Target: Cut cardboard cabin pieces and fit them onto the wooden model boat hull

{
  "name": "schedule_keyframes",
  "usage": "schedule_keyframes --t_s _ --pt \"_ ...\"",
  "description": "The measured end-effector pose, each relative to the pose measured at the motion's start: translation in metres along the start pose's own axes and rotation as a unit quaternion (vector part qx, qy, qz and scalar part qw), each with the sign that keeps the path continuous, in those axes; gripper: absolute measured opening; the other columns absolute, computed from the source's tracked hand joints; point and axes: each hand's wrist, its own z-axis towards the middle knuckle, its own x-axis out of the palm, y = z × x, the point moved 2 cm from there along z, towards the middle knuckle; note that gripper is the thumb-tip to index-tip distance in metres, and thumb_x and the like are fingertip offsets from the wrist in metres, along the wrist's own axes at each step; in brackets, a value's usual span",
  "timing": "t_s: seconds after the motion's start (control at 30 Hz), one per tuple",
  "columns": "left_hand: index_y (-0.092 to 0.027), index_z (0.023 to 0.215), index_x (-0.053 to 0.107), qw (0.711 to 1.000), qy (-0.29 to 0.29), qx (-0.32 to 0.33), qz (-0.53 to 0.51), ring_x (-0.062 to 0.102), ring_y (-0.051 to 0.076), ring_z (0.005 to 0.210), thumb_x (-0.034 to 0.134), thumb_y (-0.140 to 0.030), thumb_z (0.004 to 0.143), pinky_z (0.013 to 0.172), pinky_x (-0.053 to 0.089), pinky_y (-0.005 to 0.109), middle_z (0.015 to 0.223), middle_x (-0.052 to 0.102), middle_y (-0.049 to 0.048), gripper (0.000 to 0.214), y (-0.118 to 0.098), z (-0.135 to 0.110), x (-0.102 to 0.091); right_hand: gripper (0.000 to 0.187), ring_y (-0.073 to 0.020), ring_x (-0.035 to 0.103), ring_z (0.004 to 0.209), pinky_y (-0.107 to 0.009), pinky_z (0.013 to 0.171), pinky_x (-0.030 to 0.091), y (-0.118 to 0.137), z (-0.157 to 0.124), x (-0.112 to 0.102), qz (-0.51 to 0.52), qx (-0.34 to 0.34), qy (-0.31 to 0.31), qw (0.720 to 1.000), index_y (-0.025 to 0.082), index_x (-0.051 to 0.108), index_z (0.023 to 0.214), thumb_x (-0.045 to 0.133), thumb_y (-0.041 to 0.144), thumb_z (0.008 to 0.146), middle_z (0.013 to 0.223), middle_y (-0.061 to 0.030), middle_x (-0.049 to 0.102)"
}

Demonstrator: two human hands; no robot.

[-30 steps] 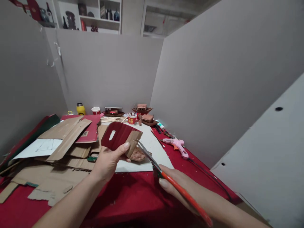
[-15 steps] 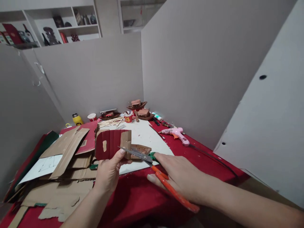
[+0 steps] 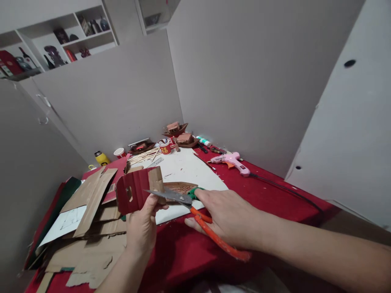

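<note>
My left hand [image 3: 143, 227] pinches a piece of corrugated cardboard [image 3: 137, 193], dark red on one face with an oval hole and plain brown at its right end, held upright above the table. My right hand [image 3: 227, 215] grips orange-handled scissors [image 3: 195, 213]. Their metal blades point left and reach the cardboard's lower right edge, just above my left thumb. Behind the blades a small brown ribbed model piece [image 3: 179, 188] lies on a white board [image 3: 186, 175].
A red cloth [image 3: 259, 195] covers the table. Loose cardboard sheets [image 3: 91, 228] pile up at the left. A pink glue gun [image 3: 233, 160] with its cord lies at the right. Cups, sticks and small brown models stand at the back. Grey partition walls enclose the table.
The scissors swung left until the blades reached the cardboard's edge. The cardboard turned more upright. The view has tilted and shifted right.
</note>
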Motion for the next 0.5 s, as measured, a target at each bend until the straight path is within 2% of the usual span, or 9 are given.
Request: schedule_keyframes --t_s 0.13,0.3,0.5 --pt "-0.012 0.059 0.074 0.998 0.056 -0.026 0.003 0.061 0.016 0.053 0.082 -0.036 0.062 0.056 0.051 0.027 0.053 0.066 0.0029 0.025 0.003 0.001 0.000 0.048 -0.0362 0.068 0.074 -0.036 0.057 0.033 -0.003 0.001 0.006 -0.009 -0.003 0.000 1.000 0.020 0.053 0.088 0.040 0.066 0.088 0.080 -0.0105 0.071" --pt "-0.014 0.058 0.073 0.997 0.065 -0.014 0.046 0.061 0.017 0.061 0.077 -0.040 0.068 0.063 0.050 0.027 0.057 0.067 0.0032 0.029 0.009 0.001 -0.005 0.048 -0.0360 0.069 0.072 -0.034 0.055 0.030 -0.006 0.001 0.010 -0.007 -0.016 -0.006 1.000 0.020 0.052 0.088 0.038 0.066 0.089 0.079 -0.0113 0.071" --pt "-0.016 0.056 0.071 0.997 0.068 -0.014 0.028 0.060 0.016 0.065 0.077 -0.040 0.069 0.067 0.048 0.025 0.060 0.066 0.0013 0.028 0.009 -0.001 -0.002 0.046 -0.0333 0.068 0.066 -0.033 0.052 0.025 -0.009 0.001 0.014 0.005 -0.037 -0.020 0.999 0.020 0.052 0.086 0.039 0.063 0.089 0.072 -0.0096 0.070"
